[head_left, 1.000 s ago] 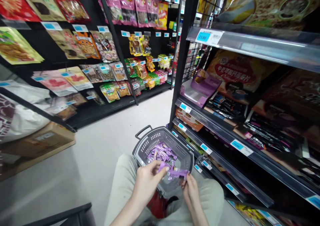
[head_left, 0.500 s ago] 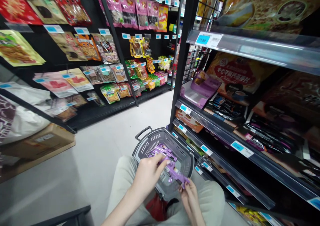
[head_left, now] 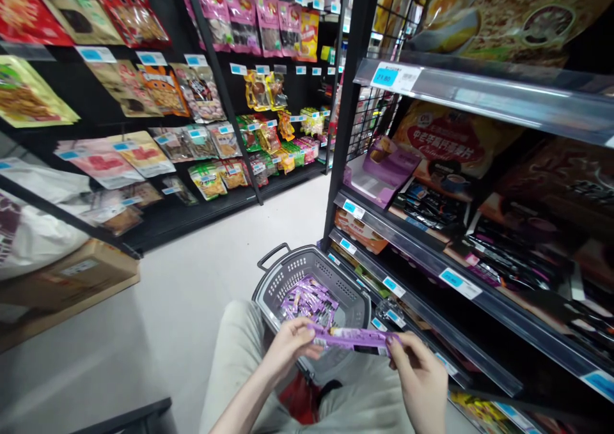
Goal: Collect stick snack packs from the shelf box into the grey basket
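Fingers (head_left: 303, 336) of the left hand (head_left: 289, 351) pinched one end of a long purple packet (head_left: 357, 339), while those of the right hand (head_left: 419, 370) gripped its other end, so that it stretched nearly level between them. Below and beyond them stood a grey basket (head_left: 355, 296), its near part partly hidden by the packet and the hands. More purple packets (head_left: 307, 298) lay heaped inside it, just past the left fingers. Pale trousers (head_left: 231, 341) showed beneath the hands. Ahead and to the right of the right fingers ran a black shelf (head_left: 403, 239), with a purple box (head_left: 396, 159) on it, well apart from them. Far ahead of the left fingers, snack bags (head_left: 206, 181) filled a rack (head_left: 185, 227).
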The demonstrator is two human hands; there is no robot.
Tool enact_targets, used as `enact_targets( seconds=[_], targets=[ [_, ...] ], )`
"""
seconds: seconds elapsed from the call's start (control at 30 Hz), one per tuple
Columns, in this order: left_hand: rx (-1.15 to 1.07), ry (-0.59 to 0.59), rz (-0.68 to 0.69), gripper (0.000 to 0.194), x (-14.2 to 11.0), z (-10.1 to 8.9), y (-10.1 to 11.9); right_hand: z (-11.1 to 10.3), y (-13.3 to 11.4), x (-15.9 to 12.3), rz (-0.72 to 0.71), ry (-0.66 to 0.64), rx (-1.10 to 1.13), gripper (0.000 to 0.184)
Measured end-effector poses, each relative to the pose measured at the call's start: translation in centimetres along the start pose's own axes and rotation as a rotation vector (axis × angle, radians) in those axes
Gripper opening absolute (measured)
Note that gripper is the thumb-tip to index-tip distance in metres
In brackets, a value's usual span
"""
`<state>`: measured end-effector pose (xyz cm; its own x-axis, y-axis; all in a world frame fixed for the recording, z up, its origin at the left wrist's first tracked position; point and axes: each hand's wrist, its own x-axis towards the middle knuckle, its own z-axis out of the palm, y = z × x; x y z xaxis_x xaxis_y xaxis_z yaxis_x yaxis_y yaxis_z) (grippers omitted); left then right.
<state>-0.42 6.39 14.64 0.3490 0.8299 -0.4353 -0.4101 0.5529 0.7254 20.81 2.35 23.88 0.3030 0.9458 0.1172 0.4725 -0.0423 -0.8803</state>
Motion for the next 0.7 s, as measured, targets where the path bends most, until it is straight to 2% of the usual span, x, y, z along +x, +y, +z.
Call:
enact_targets(
  seconds=[0.17,0.33,0.43,0.5,0.63,0.7],
  targets=[
    [-0.18,-0.061,-0.085,0.035,-0.5,0.7,-3.5,0.1,-2.3,0.7,-0.205,-0.017,-0.155,0.013],
    [-0.237,-0.037,-0.101,0.036,-0.4,1.4,-5.0,0.2,-2.8,0.7,-0.235,-0.054,-0.146,0.011],
    [-0.188,-0.012,-0.111,0.035,-0.4,1.3,-5.1,-0.5,-2.0,0.9,-0.13,-0.112,-0.129,0.012],
    [-0.091,-0.015,-0.131,0.034,-0.6,0.9,-4.7,-1.0,-0.8,0.9,0.025,-0.211,-0.113,0.014],
    [0.186,-0.055,-0.179,0.033,-0.5,-0.4,-3.6,-1.1,3.0,0.3,0.325,-0.502,0.001,0.016],
    [0.294,-0.052,-0.188,0.041,-0.1,-1.2,-3.3,-0.5,5.3,-0.5,0.399,-0.562,0.061,0.015]
  ],
)
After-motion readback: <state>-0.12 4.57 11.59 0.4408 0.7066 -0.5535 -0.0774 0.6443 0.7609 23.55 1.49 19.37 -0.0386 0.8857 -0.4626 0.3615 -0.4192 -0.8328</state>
